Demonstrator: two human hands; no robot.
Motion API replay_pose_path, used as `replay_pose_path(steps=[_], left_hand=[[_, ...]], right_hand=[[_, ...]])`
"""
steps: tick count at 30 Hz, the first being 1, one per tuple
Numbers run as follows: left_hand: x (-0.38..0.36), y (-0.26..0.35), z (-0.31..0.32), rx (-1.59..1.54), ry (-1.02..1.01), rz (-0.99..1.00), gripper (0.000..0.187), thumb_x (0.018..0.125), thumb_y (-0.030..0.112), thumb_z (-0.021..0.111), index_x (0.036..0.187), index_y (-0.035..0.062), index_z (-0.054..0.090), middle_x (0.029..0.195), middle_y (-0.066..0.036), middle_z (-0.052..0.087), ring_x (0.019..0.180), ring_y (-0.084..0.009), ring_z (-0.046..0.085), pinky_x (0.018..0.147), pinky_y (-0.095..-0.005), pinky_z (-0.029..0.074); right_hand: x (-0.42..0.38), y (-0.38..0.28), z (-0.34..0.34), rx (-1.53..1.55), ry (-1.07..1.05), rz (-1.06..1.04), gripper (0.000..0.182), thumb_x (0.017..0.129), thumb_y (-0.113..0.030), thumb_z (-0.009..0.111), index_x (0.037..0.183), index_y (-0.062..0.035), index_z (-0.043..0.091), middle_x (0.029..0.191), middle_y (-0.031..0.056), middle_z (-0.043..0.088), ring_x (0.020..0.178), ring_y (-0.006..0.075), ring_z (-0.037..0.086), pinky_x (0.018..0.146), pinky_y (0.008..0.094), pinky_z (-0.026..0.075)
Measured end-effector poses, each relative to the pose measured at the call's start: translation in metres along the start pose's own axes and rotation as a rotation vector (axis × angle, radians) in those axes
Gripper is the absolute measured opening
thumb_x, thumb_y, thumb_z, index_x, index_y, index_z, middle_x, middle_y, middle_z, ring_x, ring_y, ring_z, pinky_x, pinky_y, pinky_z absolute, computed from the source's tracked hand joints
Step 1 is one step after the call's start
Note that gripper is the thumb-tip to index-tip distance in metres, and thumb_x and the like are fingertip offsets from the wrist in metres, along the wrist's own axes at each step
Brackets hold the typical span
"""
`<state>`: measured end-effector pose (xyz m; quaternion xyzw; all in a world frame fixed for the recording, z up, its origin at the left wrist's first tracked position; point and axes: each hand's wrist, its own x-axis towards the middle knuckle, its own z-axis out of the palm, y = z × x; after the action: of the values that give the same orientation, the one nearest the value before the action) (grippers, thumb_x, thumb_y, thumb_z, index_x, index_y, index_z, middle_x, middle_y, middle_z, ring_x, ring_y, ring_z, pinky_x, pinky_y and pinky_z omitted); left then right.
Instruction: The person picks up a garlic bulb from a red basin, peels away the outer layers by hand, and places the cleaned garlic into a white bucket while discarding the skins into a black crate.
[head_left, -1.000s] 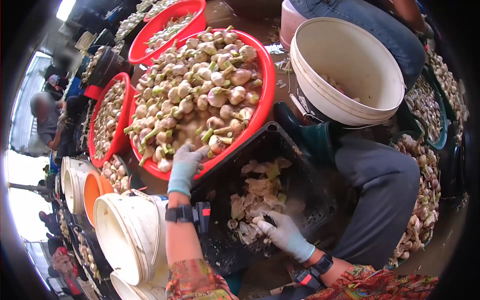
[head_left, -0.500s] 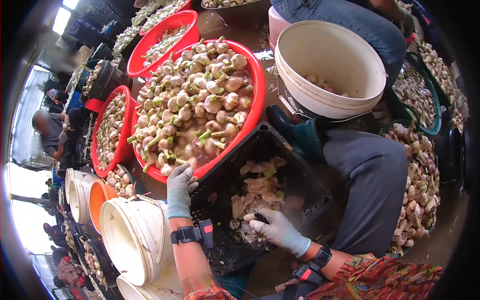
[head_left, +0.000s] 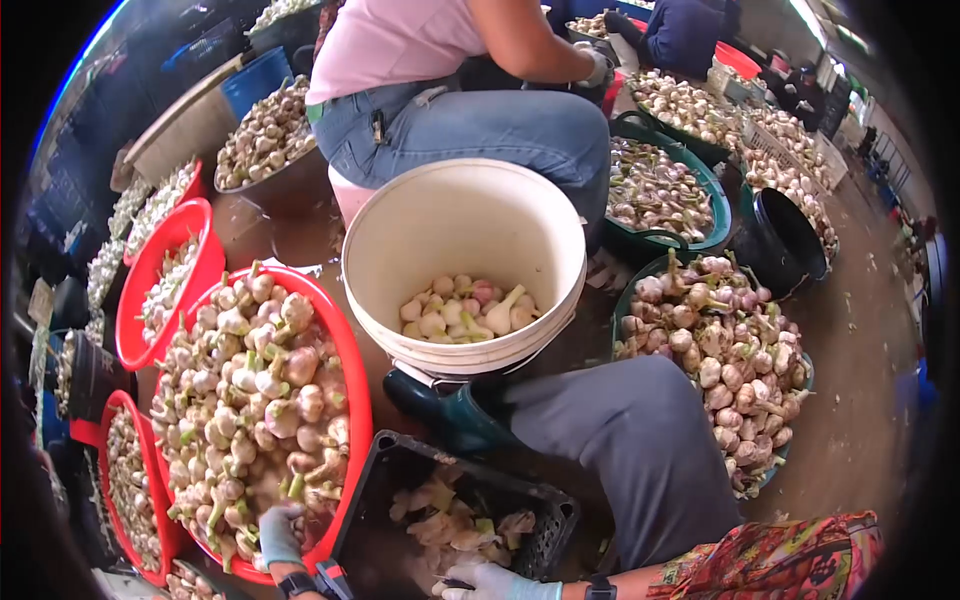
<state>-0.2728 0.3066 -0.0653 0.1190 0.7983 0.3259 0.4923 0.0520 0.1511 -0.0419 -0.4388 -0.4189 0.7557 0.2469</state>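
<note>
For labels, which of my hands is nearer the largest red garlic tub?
Left. Your left hand is at the garlic tub's rim; your right hand is at the black crate.

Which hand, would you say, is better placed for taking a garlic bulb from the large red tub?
Likely the left hand, at the tub's rim beside the garlic bulbs; the right hand, at the black crate, holds a small dark object.

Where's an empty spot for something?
Bare floor lies right of the garlic heap beside the knee. The white bucket has room above its bulbs. The red tub by the left hand is crowded; peelings clutter the black crate.
</note>
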Motion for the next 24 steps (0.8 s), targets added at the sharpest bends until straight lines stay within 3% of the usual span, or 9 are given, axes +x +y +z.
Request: replay_pose_path(steps=[1,4,5,6,10,12,16,20,24], left_hand=[[0.012,-0.012,-0.019,0.014,-0.041,0.014,0.009,0.077,0.003,0.062,0.071,0.0067,0.057,0.051,-0.002,0.050,0.036,-0.0116,0.041,0.032,-0.0233,0.029],[-0.036,-0.020,-0.037,-0.251,-0.131,0.120,0.045,0.076,-0.003,0.055,0.121,-0.0024,0.054,0.069,-0.006,0.058,0.041,-0.0095,0.043,0.032,-0.0219,0.029],[-0.068,-0.022,-0.034,-0.273,-0.094,0.170,0.062,0.075,-0.007,0.052,0.136,-0.0034,0.041,0.078,-0.008,0.061,0.042,-0.0087,0.042,0.032,-0.0212,0.028],[-0.081,-0.024,-0.048,-0.289,-0.174,0.225,0.055,0.078,-0.003,0.054,0.132,-0.0029,0.046,0.077,-0.007,0.061,0.043,-0.0094,0.045,0.033,-0.0203,0.029],[-0.127,-0.063,-0.032,-0.557,-0.022,0.335,0.037,0.085,0.009,0.061,0.121,0.0036,0.056,0.083,-0.005,0.060,0.062,-0.0139,0.057,0.050,-0.0226,0.045],[-0.140,-0.053,-0.027,-0.444,0.088,0.303,0.034,0.087,0.010,0.060,0.121,0.0055,0.056,0.087,-0.004,0.060,0.068,-0.0150,0.058,0.055,-0.0248,0.048],[-0.095,-0.034,-0.032,-0.253,0.014,0.344,0.033,0.088,0.017,0.061,0.117,0.0025,0.056,0.085,-0.005,0.058,0.061,-0.0156,0.057,0.048,-0.0244,0.047],[-0.045,0.000,0.000,-0.146,0.154,0.164,0.036,0.087,0.025,0.065,0.113,0.0013,0.055,0.079,-0.005,0.056,0.055,-0.0156,0.055,0.046,-0.0246,0.046],[0.014,0.018,0.025,0.160,0.144,0.189,0.044,0.078,0.041,0.073,0.090,0.0000,0.065,0.071,-0.010,0.059,0.055,-0.0201,0.058,0.047,-0.0314,0.051]], right_hand=[[0.001,0.002,0.000,-0.050,-0.006,-0.016,0.019,0.094,-0.024,0.056,0.096,-0.0058,0.059,0.064,0.0032,0.058,0.047,0.0119,0.054,0.045,0.0272,0.044],[-0.007,0.000,-0.005,0.016,-0.038,-0.055,0.019,0.094,-0.025,0.056,0.095,-0.0061,0.058,0.063,0.0027,0.057,0.048,0.0114,0.054,0.044,0.0277,0.044],[-0.012,-0.010,-0.008,-0.004,-0.058,-0.005,0.020,0.093,-0.026,0.056,0.094,-0.0061,0.058,0.065,0.0073,0.060,0.050,0.0195,0.058,0.049,0.0341,0.047],[-0.015,-0.010,-0.008,0.025,-0.222,0.117,0.031,0.096,-0.032,0.056,0.104,-0.0028,0.061,0.084,0.0039,0.062,0.081,0.0116,0.057,0.074,0.0287,0.048],[-0.024,-0.034,-0.009,0.037,-0.149,0.140,0.026,0.094,-0.025,0.059,0.102,-0.0008,0.062,0.084,-0.0004,0.061,0.076,0.0076,0.055,0.070,0.0248,0.047],[-0.021,-0.012,-0.007,0.151,-0.160,0.028,0.028,0.092,-0.028,0.062,0.106,-0.0039,0.063,0.079,0.0010,0.062,0.066,0.0068,0.056,0.059,0.0224,0.046],[-0.016,-0.016,-0.013,0.087,-0.151,0.066,0.027,0.093,-0.018,0.059,0.112,0.0015,0.061,0.083,0.0004,0.061,0.075,0.0065,0.055,0.069,0.0209,0.046],[-0.006,-0.033,-0.021,0.228,-0.090,0.251,0.025,0.094,-0.017,0.057,0.110,0.0018,0.060,0.081,0.0004,0.059,0.072,0.0076,0.055,0.066,0.0231,0.047],[0.007,-0.017,-0.017,0.087,-0.088,0.192,0.027,0.097,-0.018,0.053,0.114,0.0023,0.057,0.079,0.0034,0.057,0.068,0.0093,0.054,0.061,0.0243,0.048]])
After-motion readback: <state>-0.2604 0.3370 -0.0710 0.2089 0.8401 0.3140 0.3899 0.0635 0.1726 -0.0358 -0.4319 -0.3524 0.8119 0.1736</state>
